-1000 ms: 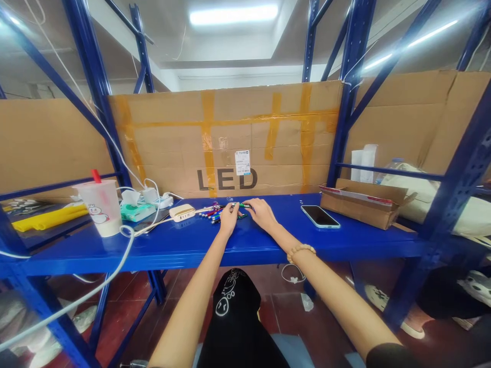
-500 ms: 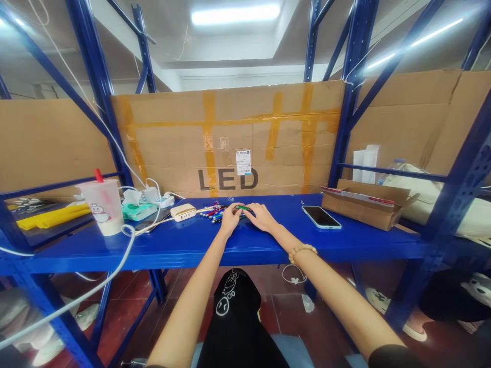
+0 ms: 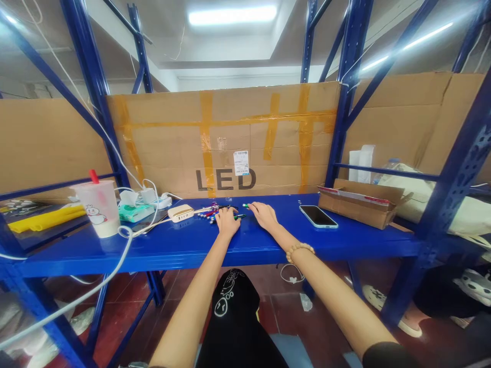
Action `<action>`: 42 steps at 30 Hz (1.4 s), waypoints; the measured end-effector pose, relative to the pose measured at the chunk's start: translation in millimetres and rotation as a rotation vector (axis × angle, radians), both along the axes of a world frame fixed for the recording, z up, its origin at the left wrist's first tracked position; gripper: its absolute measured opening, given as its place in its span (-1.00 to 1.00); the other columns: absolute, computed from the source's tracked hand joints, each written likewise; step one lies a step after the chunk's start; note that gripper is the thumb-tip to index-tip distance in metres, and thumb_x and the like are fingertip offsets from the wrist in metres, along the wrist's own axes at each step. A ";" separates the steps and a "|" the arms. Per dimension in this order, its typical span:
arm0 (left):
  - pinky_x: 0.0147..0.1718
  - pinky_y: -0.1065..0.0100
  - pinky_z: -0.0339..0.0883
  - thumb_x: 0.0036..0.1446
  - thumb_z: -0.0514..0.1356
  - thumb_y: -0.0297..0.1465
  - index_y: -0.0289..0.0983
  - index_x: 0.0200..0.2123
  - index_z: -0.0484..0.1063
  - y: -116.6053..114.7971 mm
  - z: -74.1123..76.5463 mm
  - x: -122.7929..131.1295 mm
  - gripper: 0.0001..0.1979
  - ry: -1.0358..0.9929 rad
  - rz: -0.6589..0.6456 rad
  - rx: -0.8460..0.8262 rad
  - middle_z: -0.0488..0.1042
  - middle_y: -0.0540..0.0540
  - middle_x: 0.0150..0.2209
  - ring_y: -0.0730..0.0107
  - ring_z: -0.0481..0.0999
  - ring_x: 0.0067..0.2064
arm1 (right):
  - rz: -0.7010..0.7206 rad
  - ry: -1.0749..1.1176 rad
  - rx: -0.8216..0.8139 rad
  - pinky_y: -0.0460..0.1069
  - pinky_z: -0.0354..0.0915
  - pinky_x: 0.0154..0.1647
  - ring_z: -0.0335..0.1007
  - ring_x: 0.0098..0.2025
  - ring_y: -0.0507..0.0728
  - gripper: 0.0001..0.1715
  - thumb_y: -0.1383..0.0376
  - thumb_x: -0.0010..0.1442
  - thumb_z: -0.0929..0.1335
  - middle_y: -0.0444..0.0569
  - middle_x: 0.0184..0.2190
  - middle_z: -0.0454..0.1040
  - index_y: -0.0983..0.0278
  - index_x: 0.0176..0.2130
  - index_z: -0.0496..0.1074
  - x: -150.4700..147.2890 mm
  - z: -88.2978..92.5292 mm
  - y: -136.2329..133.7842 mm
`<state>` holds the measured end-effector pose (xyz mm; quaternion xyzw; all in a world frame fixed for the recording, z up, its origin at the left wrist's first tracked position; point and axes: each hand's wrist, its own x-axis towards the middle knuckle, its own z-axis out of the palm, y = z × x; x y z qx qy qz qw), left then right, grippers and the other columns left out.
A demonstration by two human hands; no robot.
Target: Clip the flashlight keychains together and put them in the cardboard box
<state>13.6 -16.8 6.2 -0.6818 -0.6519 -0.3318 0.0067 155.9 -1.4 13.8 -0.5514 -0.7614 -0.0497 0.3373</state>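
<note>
My left hand rests over a small pile of pens, its fingers bent but apart. A green-and-dark pen sticks out to the right beside its thumb; whether the hand grips it is hidden. My right hand, a little to the right, is closed in a pinch. From its fingertips pokes the green, dark-ended tip of a pen, most of it covered by the fingers. Both hands lie low at the blue shelf top, with a gap between them.
A white charger block with cables, a tissue pack and a drink cup stand on the left. On the right lie a phone and an open cardboard box. A large cardboard sheet closes off the back.
My hands were together around a green-and-dark pen. Now they are apart: the left has shifted left and down onto the pens, the right keeps a green piece at its fingertips.
</note>
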 end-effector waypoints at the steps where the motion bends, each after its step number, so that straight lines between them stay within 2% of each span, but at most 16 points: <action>1: 0.00 0.16 0.04 0.01 0.14 -0.42 -0.21 -0.27 0.41 0.0 0.1 0.9 -0.83 0.007 0.035 -0.015 0.37 -0.17 -0.07 0.13 0.22 0.06 | -0.002 0.013 -0.006 -0.08 0.12 -0.25 0.38 -0.20 0.06 -0.55 0.13 0.31 0.08 -0.10 -0.29 0.51 0.20 -0.36 0.42 0.5 0.4 -0.4; 9: -0.03 0.13 0.06 0.03 0.05 -0.51 -0.28 -0.28 0.42 1.9 1.3 3.2 -0.80 0.040 0.215 -0.001 0.32 -0.28 -0.05 0.04 0.21 0.06 | -0.008 -0.019 -0.053 -0.09 0.14 -0.30 0.39 -0.22 0.08 -0.52 0.05 0.28 0.09 -0.10 -0.29 0.51 0.19 -0.40 0.43 -1.2 0.6 -2.0; 14: -0.04 0.06 0.07 -0.03 0.08 -0.53 -0.31 -0.32 0.42 4.7 -1.5 -0.4 -0.82 -0.036 0.196 0.060 0.32 -0.34 -0.08 -0.04 0.22 0.04 | 0.071 -0.024 -0.098 -0.07 0.15 -0.33 0.39 -0.24 0.10 -0.47 0.01 0.27 0.07 -0.10 -0.30 0.51 0.19 -0.40 0.42 -0.6 0.8 -4.4; 17: -0.03 0.02 0.06 -0.05 0.09 -0.50 -0.27 -0.34 0.42 7.6 -1.7 -2.3 -0.83 -0.179 0.149 0.126 0.36 -0.28 -0.12 -0.03 0.24 0.03 | 0.110 -0.011 -0.125 -0.06 0.17 -0.32 0.39 -0.24 0.11 -0.42 0.02 0.28 0.02 -0.07 -0.29 0.51 0.21 -0.41 0.41 0.2 -1.0 -3.7; 20: -0.03 0.06 0.11 0.00 0.05 -0.47 -0.24 -0.34 0.42 7.5 1.2 -3.9 -0.82 -0.391 0.025 0.193 0.41 -0.19 -0.18 0.08 0.32 -0.03 | 0.136 0.008 -0.122 -0.06 0.18 -0.28 0.39 -0.22 0.11 -0.41 0.03 0.30 -0.01 -0.06 -0.27 0.50 0.21 -0.39 0.41 1.2 -3.9 -1.2; 25: -0.11 0.30 0.26 0.01 0.00 -0.46 -0.26 -0.35 0.42 -1.3 9.0 -5.1 -0.79 -0.658 -0.434 0.288 0.47 -0.10 -0.25 0.31 0.43 -0.16 | 0.205 -0.057 -0.108 -0.06 0.18 -0.26 0.38 -0.19 0.10 -0.45 0.00 0.28 0.03 -0.07 -0.24 0.50 0.18 -0.30 0.42 1.3 -5.2 0.6; 28: -0.14 0.31 0.29 0.02 -0.01 -0.45 -0.27 -0.40 0.44 -3.5 10.3 -5.5 -0.77 -0.685 -0.515 0.300 0.49 -0.09 -0.31 0.31 0.46 -0.19 | 0.145 -0.086 -0.113 -0.05 0.18 -0.30 0.40 -0.21 0.13 -0.45 0.00 0.27 0.04 -0.07 -0.27 0.51 0.17 -0.33 0.43 0.1 -2.9 -1.4; 32: -0.18 0.30 0.32 0.00 -0.04 -0.49 -0.28 -0.42 0.47 4.4 5.0 -5.3 -0.73 -0.619 -0.417 0.185 0.51 -0.09 -0.39 0.31 0.48 -0.26 | -0.060 -0.016 -0.125 -0.01 0.18 -0.27 0.40 -0.18 0.18 -0.39 0.01 0.29 0.00 -0.01 -0.23 0.51 0.19 -0.34 0.45 -0.5 0.3 -3.7; 34: -0.20 0.30 0.32 -0.01 -0.06 -0.52 -0.28 -0.45 0.48 10.0 1.1 -4.9 -0.70 -0.558 -0.384 0.113 0.51 -0.10 -0.41 0.32 0.48 -0.29 | -0.092 0.016 -0.140 -0.01 0.18 -0.26 0.41 -0.18 0.17 -0.37 0.01 0.29 -0.02 0.00 -0.23 0.51 0.20 -0.34 0.45 -0.1 0.6 -3.6; 38: -0.16 0.27 0.30 -0.05 -0.06 -0.55 -0.27 -0.56 0.45 17.0 -4.0 -4.4 -0.70 -0.462 -0.357 0.052 0.52 -0.12 -0.39 0.29 0.48 -0.27 | 0.005 -0.031 -0.136 -0.05 0.16 -0.33 0.41 -0.22 0.14 -0.41 -0.03 0.26 0.03 -0.06 -0.29 0.52 0.18 -0.38 0.43 1.1 -0.3 -2.2; 42: -0.15 0.25 0.29 -0.03 -0.02 -0.52 -0.25 -0.56 0.42 15.5 -2.8 -5.1 -0.76 -0.481 -0.240 0.070 0.52 -0.11 -0.38 0.26 0.47 -0.25 | 0.089 -0.104 -0.131 -0.07 0.14 -0.39 0.40 -0.26 0.11 -0.46 -0.03 0.24 0.09 -0.08 -0.33 0.51 0.18 -0.41 0.45 1.4 -0.8 -1.9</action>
